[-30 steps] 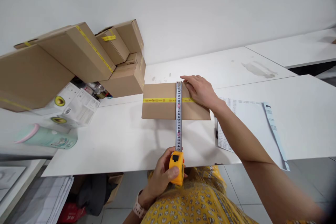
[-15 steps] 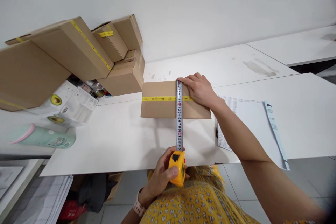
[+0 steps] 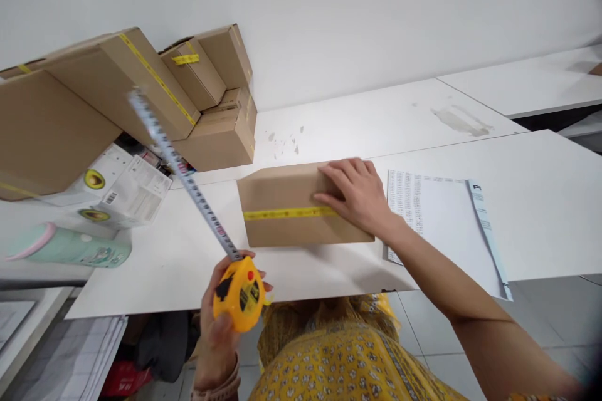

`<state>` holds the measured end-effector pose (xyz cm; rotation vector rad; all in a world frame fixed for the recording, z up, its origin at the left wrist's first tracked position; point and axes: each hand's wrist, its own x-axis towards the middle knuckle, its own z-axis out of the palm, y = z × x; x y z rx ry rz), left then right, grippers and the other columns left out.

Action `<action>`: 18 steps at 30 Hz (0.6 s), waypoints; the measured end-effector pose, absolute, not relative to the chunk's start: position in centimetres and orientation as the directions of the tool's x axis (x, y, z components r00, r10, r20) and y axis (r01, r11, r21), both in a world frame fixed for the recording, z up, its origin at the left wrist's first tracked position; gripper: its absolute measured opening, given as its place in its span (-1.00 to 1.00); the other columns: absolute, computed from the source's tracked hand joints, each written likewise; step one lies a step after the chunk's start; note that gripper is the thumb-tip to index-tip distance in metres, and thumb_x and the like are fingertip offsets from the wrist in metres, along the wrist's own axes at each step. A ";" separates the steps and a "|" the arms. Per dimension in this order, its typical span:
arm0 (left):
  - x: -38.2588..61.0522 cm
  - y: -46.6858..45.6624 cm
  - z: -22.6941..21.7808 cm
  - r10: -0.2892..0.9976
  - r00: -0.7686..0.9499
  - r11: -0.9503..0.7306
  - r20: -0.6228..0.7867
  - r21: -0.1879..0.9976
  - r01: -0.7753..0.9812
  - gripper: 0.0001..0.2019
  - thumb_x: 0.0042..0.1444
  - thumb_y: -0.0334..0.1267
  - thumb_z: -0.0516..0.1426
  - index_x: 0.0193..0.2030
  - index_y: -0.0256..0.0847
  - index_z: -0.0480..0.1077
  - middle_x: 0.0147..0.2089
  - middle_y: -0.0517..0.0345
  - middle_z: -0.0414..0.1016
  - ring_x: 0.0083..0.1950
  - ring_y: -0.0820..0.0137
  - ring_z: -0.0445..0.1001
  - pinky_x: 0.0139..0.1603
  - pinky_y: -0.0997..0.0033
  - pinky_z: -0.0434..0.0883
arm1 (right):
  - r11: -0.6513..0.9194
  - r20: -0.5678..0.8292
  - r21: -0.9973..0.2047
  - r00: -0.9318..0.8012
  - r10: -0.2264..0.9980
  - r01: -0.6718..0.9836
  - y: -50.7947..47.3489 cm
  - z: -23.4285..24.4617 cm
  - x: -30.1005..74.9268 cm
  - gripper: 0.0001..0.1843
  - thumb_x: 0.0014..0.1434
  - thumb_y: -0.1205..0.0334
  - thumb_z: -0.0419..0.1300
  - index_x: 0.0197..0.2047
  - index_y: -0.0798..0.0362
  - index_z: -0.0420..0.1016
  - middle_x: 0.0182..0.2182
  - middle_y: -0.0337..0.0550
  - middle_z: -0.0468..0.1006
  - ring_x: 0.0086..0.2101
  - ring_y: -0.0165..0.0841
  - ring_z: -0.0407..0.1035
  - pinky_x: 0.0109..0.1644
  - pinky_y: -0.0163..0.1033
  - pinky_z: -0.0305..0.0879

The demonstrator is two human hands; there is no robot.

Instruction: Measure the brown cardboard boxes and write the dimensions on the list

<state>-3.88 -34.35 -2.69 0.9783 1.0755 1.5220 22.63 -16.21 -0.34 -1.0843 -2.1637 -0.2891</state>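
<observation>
My left hand grips a yellow tape measure at the near edge of the white table. Its blade sticks out up and to the left, free in the air. A small cardboard box with a yellow tape strip lies in front of me. My right hand rests on the box's right part, fingers flat and pressing on its top.
Stacked cardboard boxes stand at the back left. White product boxes with avocado prints and a mint green bottle lie at the left. A printed sheet lies right of the box.
The tape blade has come off the box and swung up to the left with my left hand. The box has moved nearer to me under my right hand.
</observation>
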 end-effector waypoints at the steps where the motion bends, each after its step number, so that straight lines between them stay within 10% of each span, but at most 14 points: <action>1: -4.4 -34.5 -2.5 0.971 -0.230 -0.127 0.071 0.963 -0.236 -0.33 -0.15 0.16 0.38 0.10 -0.09 0.51 0.15 -0.03 0.41 -0.16 0.15 0.57 -0.25 0.14 0.65 | 0.639 0.692 -0.068 -0.425 0.584 0.766 -17.4 -1.1 22.5 -0.53 0.34 -0.11 0.13 0.13 0.03 0.46 -0.02 0.00 0.58 -0.05 -0.14 0.31 0.00 -0.06 0.12; 7: -4.1 -35.4 -3.6 0.997 -0.028 0.065 -0.072 0.981 -0.185 -0.29 -0.09 0.21 0.36 0.18 -0.04 0.42 0.17 -0.03 0.38 -0.13 0.20 0.54 -0.12 0.18 0.59 | 0.680 0.703 -0.037 -0.464 0.538 0.732 -21.7 -6.0 22.1 -0.63 0.35 0.30 0.16 0.21 0.00 0.41 0.05 -0.05 0.58 0.03 -0.21 0.36 0.12 -0.06 0.13; 13: -3.0 -34.3 -4.3 0.839 0.482 0.122 -0.252 0.951 0.286 -0.27 -0.08 -0.02 0.33 0.26 -0.09 0.31 0.11 -0.02 0.41 0.01 0.15 0.44 0.04 0.19 0.48 | 0.465 0.505 -0.836 0.076 0.860 0.292 -20.9 -3.5 26.1 -0.56 0.45 -0.01 -0.07 0.30 -0.15 0.32 -0.04 -0.08 0.59 -0.19 -0.27 0.48 -0.13 -0.08 0.41; 18: -2.8 -33.5 -4.2 0.773 0.546 0.032 -0.323 0.879 0.476 -0.27 -0.10 -0.15 0.30 0.29 -0.06 0.28 0.24 -0.02 0.35 0.13 0.07 0.39 0.19 0.06 0.39 | 0.312 0.280 -0.940 0.210 0.937 -0.139 -21.3 -1.1 28.9 -0.63 0.28 -0.05 0.24 0.05 -0.04 0.53 -0.42 -0.25 0.52 -0.58 -0.47 0.29 -0.52 -0.30 0.28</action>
